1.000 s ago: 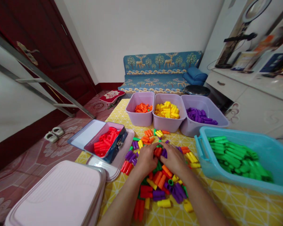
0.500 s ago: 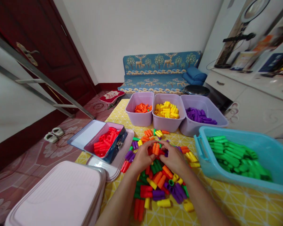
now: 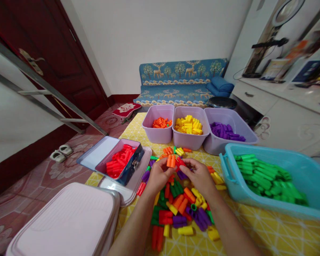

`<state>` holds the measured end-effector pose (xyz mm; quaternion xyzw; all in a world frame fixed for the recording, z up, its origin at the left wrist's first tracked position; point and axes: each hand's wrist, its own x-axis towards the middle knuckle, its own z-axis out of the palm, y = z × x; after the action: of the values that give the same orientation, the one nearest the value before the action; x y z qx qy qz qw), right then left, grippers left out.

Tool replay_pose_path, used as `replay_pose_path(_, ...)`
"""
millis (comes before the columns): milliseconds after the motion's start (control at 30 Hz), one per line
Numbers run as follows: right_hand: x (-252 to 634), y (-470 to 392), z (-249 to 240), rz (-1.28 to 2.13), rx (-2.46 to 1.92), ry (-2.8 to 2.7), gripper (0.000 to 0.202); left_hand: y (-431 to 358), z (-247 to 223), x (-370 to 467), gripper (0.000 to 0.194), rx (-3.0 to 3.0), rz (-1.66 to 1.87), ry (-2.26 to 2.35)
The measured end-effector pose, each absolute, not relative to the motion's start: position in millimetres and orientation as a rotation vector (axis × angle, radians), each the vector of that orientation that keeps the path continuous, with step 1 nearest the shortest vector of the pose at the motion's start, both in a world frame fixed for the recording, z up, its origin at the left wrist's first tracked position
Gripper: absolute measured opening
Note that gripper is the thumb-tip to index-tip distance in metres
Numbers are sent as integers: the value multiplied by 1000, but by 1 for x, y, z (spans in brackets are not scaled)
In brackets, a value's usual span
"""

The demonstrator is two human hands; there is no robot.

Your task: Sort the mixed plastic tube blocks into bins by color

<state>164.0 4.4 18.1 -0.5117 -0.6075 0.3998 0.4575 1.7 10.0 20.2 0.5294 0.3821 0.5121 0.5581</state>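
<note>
My left hand (image 3: 160,175) pinches an orange piece (image 3: 171,161) between thumb and fingers, above a mixed pile. Close beside it, my right hand (image 3: 198,176) grips a red piece (image 3: 179,163). Whether the two pieces touch is hard to tell. Under and in front of the hands lie loose red, green, orange, purple and yellow pieces, among them a yellow piece (image 3: 185,230) near the front and a purple piece (image 3: 179,220).
Three lilac bins hold orange, yellow (image 3: 189,140) and purple pieces at the back. A turquoise tub (image 3: 269,208) with green pieces stands right. Red pieces fill an open box (image 3: 134,167) at left, behind pale pink lids (image 3: 64,220). A sofa (image 3: 176,89) stands beyond.
My hands have moved slightly apart. The orange piece has shifted a little left and up with my left hand, and the red piece now shows clearly in my right hand.
</note>
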Motion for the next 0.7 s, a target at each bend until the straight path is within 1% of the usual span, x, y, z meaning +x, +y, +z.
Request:
replay_pose_path(100,165,6,14,1039,-1243,-1508,25,9,23,1,25,1125,1240,944)
replay_pose_path(233,167,6,16,1076,-1239,-1422,24,8,27,0,36,1008,1179,988)
replay_pose_path(400,165,3,24,1164,-1198,-1422,31,7,28,1,38,981,1194,990)
replay_pose_path(500,162,0,27,1106,-1201,-1541,33,6,29,2,39,1013,1196,971)
replay_pose_path(633,161,-2,32,1002,-1279,-1655,28,5,30,2,48,1028,1171,985)
replay_pose_path(700,162,-3,33,992,-1310,-1664,29,5,29,1,47,1024,1161,969)
